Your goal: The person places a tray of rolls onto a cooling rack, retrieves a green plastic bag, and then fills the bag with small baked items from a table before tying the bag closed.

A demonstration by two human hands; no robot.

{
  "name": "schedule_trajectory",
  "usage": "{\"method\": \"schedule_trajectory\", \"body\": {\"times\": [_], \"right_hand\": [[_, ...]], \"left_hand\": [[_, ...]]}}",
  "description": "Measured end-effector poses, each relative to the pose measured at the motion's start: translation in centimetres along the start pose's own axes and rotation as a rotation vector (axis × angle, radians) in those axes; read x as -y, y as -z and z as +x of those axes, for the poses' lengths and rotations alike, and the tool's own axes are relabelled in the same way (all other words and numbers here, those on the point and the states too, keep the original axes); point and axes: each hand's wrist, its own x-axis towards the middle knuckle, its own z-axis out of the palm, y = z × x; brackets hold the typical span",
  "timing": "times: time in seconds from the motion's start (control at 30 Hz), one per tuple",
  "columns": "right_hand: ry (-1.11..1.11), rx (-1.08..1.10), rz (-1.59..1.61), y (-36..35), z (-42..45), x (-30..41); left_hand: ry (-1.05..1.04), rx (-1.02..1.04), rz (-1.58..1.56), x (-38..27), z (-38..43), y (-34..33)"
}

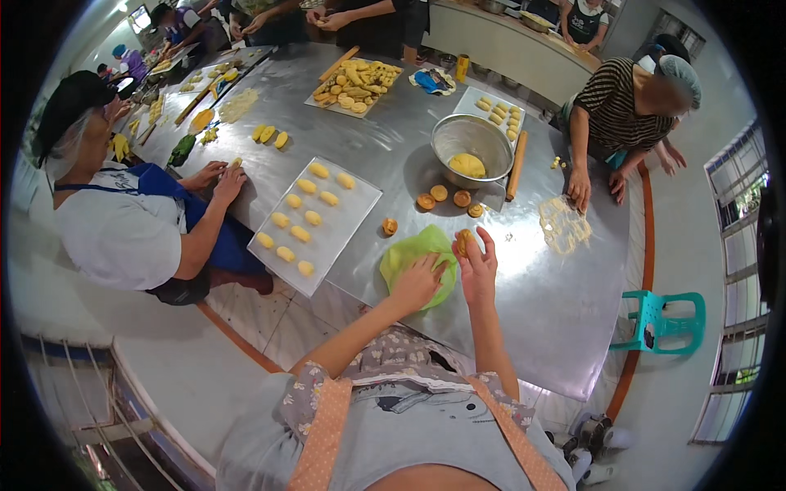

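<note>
My right hand is raised just right of a green plastic bag, with a small round baked pastry between thumb and fingers. My left hand lies on the green plastic bag at the table's near edge; its fingertips are partly within the bag's folds, so their grip cannot be told. Beyond the bag, several browned pastries sit on the steel table. One more pastry is just left of them. Behind them stands a metal bowl holding yellow dough.
To the left lies a tray of shaped dough pieces, with a person in a blue apron beside it. A rolling pin rests right of the bowl. At right a person's hand touches flattened dough. A teal plastic chair stands beyond.
</note>
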Motion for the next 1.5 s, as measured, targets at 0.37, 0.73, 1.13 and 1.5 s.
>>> {"method": "schedule_trajectory", "body": {"times": [0.37, 0.73, 1.13, 1.5], "right_hand": [[-0.067, 0.238, 0.133, -5.3, -0.1, 0.1], [0.069, 0.126, -0.674, -7.0, 0.8, -2.0], [-0.108, 0.172, -0.556, -5.8, 1.3, -3.2], [-0.182, 0.139, -0.443, -5.6, 1.3, -2.8]], "left_hand": [[0.220, -0.261, -0.107, 3.9, 4.7, 1.2], [0.679, -0.005, -1.595, 7.0, 3.7, 8.4], [0.635, -0.048, -1.578, 6.7, 3.1, 8.0], [0.688, -0.085, -1.552, 6.3, 3.6, 7.4]]}}
